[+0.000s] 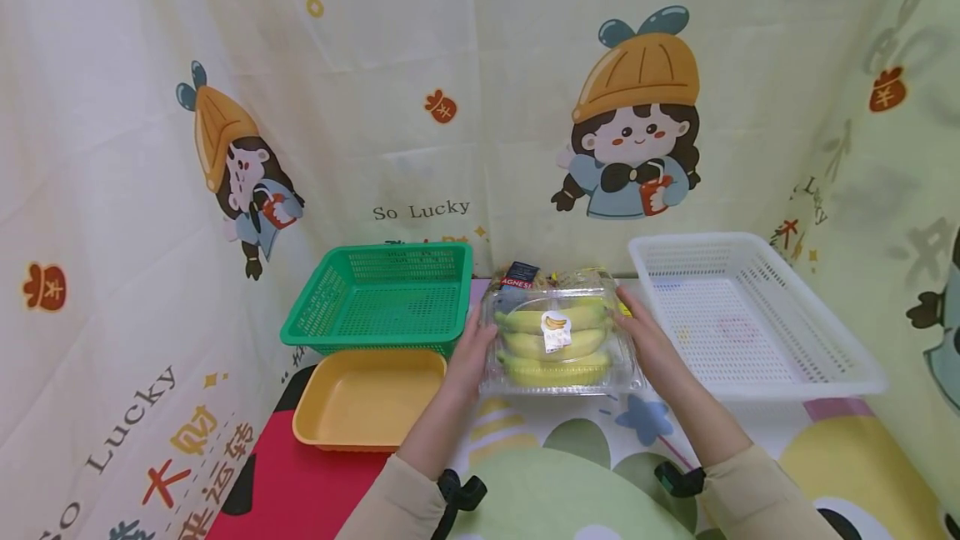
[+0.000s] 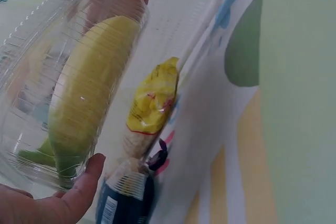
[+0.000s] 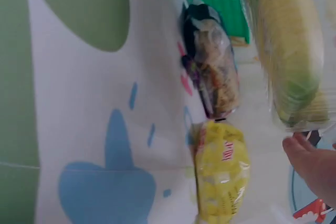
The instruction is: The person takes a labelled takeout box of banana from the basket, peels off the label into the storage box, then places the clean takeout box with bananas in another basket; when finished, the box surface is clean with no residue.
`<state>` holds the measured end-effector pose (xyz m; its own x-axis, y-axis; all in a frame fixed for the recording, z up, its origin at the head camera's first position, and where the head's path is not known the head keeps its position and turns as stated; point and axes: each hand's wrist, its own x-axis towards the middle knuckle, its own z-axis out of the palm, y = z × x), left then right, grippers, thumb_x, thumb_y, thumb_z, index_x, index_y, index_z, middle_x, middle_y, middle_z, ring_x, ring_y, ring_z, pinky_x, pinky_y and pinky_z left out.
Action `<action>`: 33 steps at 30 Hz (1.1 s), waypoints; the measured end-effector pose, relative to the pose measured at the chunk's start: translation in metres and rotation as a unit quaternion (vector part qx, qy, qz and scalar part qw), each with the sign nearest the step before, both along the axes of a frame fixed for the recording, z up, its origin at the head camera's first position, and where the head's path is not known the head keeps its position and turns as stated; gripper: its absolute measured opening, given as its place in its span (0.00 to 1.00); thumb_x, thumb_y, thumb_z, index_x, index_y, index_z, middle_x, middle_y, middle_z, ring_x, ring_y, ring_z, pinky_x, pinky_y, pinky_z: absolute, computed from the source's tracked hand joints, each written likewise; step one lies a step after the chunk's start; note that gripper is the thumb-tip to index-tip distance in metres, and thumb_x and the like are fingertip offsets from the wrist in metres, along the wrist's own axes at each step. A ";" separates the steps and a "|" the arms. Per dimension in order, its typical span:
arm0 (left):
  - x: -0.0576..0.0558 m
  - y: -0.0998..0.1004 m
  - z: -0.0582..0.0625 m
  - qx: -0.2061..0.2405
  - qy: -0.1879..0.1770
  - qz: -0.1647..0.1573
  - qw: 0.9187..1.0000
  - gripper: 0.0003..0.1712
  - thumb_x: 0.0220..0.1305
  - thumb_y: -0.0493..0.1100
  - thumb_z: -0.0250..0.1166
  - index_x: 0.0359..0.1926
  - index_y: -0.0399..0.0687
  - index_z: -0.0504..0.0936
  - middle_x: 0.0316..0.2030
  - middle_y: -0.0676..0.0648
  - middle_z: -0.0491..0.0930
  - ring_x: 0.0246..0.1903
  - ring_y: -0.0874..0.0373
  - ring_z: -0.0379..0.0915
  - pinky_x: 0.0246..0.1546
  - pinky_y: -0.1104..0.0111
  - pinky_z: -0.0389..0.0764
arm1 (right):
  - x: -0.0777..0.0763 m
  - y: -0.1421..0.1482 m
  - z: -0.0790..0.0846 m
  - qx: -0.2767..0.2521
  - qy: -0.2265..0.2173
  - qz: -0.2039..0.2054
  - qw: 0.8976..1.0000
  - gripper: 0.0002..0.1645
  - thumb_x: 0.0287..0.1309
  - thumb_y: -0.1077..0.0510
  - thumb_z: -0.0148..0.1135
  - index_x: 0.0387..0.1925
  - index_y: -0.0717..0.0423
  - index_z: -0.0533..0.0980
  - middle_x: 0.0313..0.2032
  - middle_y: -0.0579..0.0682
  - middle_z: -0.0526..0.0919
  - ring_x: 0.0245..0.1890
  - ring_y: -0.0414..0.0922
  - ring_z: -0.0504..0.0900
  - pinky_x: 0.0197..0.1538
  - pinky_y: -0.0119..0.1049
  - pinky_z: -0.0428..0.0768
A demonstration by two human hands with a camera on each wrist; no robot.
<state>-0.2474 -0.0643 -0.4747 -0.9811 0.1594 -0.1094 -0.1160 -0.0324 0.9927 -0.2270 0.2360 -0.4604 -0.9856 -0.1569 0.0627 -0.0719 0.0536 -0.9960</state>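
Observation:
A clear plastic box of bananas [image 1: 557,344] with a round-topped label is held up in front of me between both hands. My left hand [image 1: 471,352] grips its left end; in the left wrist view the thumb [image 2: 89,182] presses against the box's lower corner. On the opposite end, my right hand [image 1: 647,336] holds the box, its fingertips touching the plastic in the right wrist view. Behind the box lie a bag with a dark AGNESI label [image 1: 519,275] and a yellow bag [image 3: 223,171], both largely hidden from the head view.
To the left, a green basket [image 1: 300,332] stands at the back, with a yellow-orange tray [image 1: 367,398] before it. A white perforated basket [image 1: 825,357] is on the right. Printed curtains [image 1: 517,107] hang around the patterned tabletop [image 1: 570,490].

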 end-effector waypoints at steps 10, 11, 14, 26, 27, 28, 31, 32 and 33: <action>0.004 0.000 -0.027 -0.047 -0.027 -0.018 0.998 0.42 0.71 0.54 0.50 0.79 0.66 0.41 0.79 0.43 0.38 0.74 0.33 0.45 0.66 0.34 0.58 | -0.001 -0.003 -0.027 0.078 -0.009 -0.044 0.996 0.33 0.74 0.48 0.46 0.76 0.49 0.57 0.77 0.55 0.52 0.78 0.60 0.45 0.74 0.66 0.43; 0.004 0.001 -0.030 -0.053 -0.025 -0.016 0.998 0.42 0.71 0.54 0.51 0.79 0.64 0.41 0.79 0.43 0.38 0.75 0.34 0.43 0.68 0.34 0.54 | -0.001 -0.003 -0.030 0.085 -0.018 -0.047 0.995 0.33 0.74 0.47 0.46 0.76 0.46 0.56 0.78 0.53 0.51 0.78 0.60 0.45 0.73 0.68 0.43; 0.003 0.002 -0.036 -0.066 -0.015 -0.012 0.998 0.42 0.72 0.53 0.50 0.79 0.57 0.42 0.79 0.40 0.39 0.75 0.33 0.42 0.70 0.34 0.48 | -0.002 -0.006 -0.039 0.098 -0.045 -0.058 0.992 0.34 0.75 0.43 0.44 0.77 0.41 0.54 0.79 0.50 0.48 0.78 0.61 0.43 0.72 0.70 0.42; -0.001 0.003 -0.057 -0.013 -0.020 -0.019 1.000 0.44 0.72 0.57 0.51 0.80 0.62 0.38 0.78 0.48 0.48 0.78 0.43 0.38 0.73 0.38 0.39 | -0.006 -0.016 -0.048 0.094 -0.041 -0.094 0.990 0.33 0.75 0.46 0.45 0.76 0.49 0.57 0.77 0.50 0.54 0.78 0.56 0.46 0.77 0.60 0.43; -0.002 0.003 -0.058 -0.008 -0.020 -0.019 1.000 0.44 0.71 0.57 0.51 0.80 0.62 0.38 0.78 0.48 0.49 0.78 0.43 0.38 0.73 0.38 0.38 | -0.007 -0.016 -0.049 0.093 -0.041 -0.093 0.991 0.33 0.75 0.46 0.45 0.76 0.49 0.57 0.77 0.50 0.54 0.78 0.56 0.46 0.77 0.59 0.43; -0.002 0.003 -0.059 -0.005 -0.019 -0.018 1.000 0.44 0.71 0.56 0.51 0.80 0.62 0.38 0.78 0.48 0.49 0.78 0.43 0.38 0.73 0.38 0.38 | -0.007 -0.016 -0.050 0.091 -0.042 -0.092 0.991 0.33 0.75 0.46 0.45 0.76 0.50 0.57 0.77 0.51 0.54 0.78 0.56 0.46 0.77 0.59 0.43; -0.002 0.004 -0.063 0.002 -0.020 -0.016 1.000 0.44 0.71 0.53 0.51 0.80 0.60 0.39 0.78 0.46 0.51 0.78 0.42 0.39 0.74 0.39 0.39 | -0.009 -0.016 -0.052 0.090 -0.051 -0.091 0.991 0.33 0.74 0.46 0.45 0.75 0.50 0.58 0.77 0.52 0.54 0.78 0.56 0.46 0.77 0.59 0.44; -0.002 0.004 -0.064 0.002 -0.020 -0.015 1.000 0.44 0.71 0.52 0.51 0.80 0.59 0.39 0.78 0.46 0.51 0.77 0.41 0.39 0.74 0.39 0.39 | -0.009 -0.016 -0.053 0.092 -0.057 -0.091 0.990 0.33 0.74 0.46 0.46 0.75 0.50 0.58 0.77 0.52 0.54 0.78 0.56 0.46 0.77 0.59 0.44; -0.001 0.004 -0.065 0.003 -0.021 -0.014 1.000 0.43 0.72 0.51 0.51 0.80 0.59 0.39 0.77 0.45 0.52 0.77 0.41 0.39 0.74 0.39 0.40 | -0.009 -0.016 -0.053 0.093 -0.061 -0.093 0.989 0.33 0.74 0.46 0.46 0.75 0.49 0.58 0.77 0.52 0.54 0.78 0.56 0.46 0.77 0.59 0.44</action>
<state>-0.2489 -0.0600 -0.5394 -0.9706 0.1881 -0.1503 -0.1593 -0.0335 0.9867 -0.2357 0.2202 -0.5137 -0.9970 0.0296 -0.0716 0.0766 0.2385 -0.9681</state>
